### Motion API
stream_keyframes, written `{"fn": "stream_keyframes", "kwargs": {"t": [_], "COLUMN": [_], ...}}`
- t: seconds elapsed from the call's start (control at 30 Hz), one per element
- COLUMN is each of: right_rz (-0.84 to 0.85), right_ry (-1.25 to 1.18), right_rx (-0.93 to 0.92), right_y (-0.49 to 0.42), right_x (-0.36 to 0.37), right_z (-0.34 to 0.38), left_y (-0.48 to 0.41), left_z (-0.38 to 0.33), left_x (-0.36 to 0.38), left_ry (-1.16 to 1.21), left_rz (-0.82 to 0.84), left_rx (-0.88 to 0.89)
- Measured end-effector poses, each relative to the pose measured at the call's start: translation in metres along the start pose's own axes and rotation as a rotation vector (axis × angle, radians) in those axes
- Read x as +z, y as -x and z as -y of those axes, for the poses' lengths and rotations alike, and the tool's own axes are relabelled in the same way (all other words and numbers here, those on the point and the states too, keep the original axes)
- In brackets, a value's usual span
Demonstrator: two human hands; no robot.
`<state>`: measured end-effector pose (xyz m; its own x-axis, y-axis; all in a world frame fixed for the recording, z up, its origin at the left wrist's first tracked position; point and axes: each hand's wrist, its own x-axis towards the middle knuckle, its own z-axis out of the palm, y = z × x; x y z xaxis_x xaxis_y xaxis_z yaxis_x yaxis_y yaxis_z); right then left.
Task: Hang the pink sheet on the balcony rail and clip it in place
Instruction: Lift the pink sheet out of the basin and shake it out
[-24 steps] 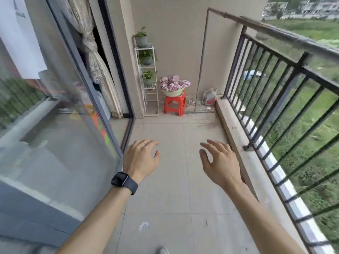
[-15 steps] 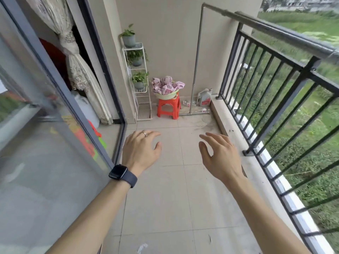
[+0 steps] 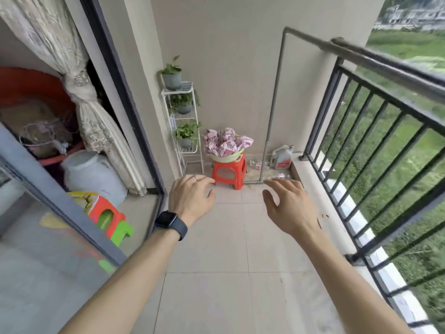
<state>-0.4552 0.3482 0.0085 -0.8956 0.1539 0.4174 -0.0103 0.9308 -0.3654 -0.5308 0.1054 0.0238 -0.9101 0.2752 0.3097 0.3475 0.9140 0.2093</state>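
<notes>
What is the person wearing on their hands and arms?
The left hand has a thin silver ring on one finger and a dark smartwatch with a dark band on the wrist. The right hand wears nothing. Both forearms are bare, with no sleeves showing.

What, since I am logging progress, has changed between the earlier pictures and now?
The person has walked toward the pink sheet, which now looks nearer. Nothing grasped: left hand and right hand remain open, reaching forward. The sheet stays bunched in the green basin on the red stool.
</notes>
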Motion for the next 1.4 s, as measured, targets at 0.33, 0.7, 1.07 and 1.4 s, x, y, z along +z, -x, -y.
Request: {"fn": "stream_keyframes", "kwargs": {"t": [0.33, 0.7, 1.07, 1.4], "right_rz": [-0.017, 0.058, 0.287, 0.646], "right_ry": [0.071, 0.138, 0.067, 0.068], "right_rx": [-0.092, 0.01, 0.085, 0.087], "right_y": [-0.21, -0.438, -0.623, -0.79], "right_x": [0.094, 0.228, 0.379, 0.51], "right_z": [-0.036, -0.071, -0.144, -0.215], "left_y": [-0.207, -0.472, -0.678, -0.815], "left_z": [0.059, 0.139, 0.189, 0.23], "left_x": [0.059, 0.163, 0.315, 0.435], "left_ry": [-0.034, -0.018, -0.015, -0.028], "left_rz": [0.0, 0.114, 0.313, 0.574], "left_rx": [-0.011, 0.008, -0.029, -0.183]}}
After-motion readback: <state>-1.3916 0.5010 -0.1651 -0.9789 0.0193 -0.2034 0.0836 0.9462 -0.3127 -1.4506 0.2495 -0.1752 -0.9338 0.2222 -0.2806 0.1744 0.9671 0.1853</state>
